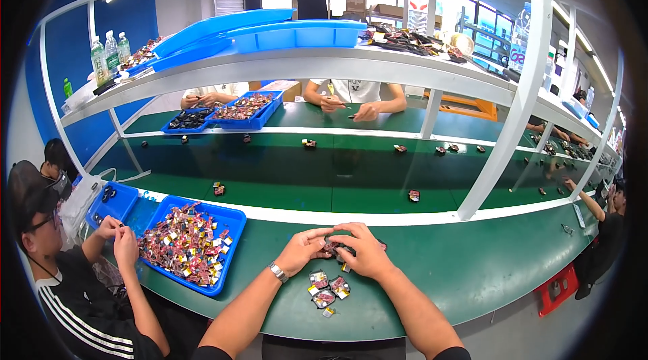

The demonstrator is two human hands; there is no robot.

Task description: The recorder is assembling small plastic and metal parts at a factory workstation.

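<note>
My left hand (pixel 302 248) and my right hand (pixel 363 249) meet over the green bench, both pinching one small dark part (pixel 333 246) between their fingertips. A watch sits on my left wrist. Just below the hands lie three small dark cases with red and white pieces inside (pixel 327 287), close to the bench's near edge. A tiny yellow-and-white piece (pixel 328 311) lies beside them.
A blue tray (pixel 225 252) heaped with small red and white parts stands to my left. A person on the left works over it beside a smaller blue tray (pixel 116 202). Small dark parts ride the green conveyor (pixel 337 177). Two people sit opposite; a white post (pixel 503 137) rises at right.
</note>
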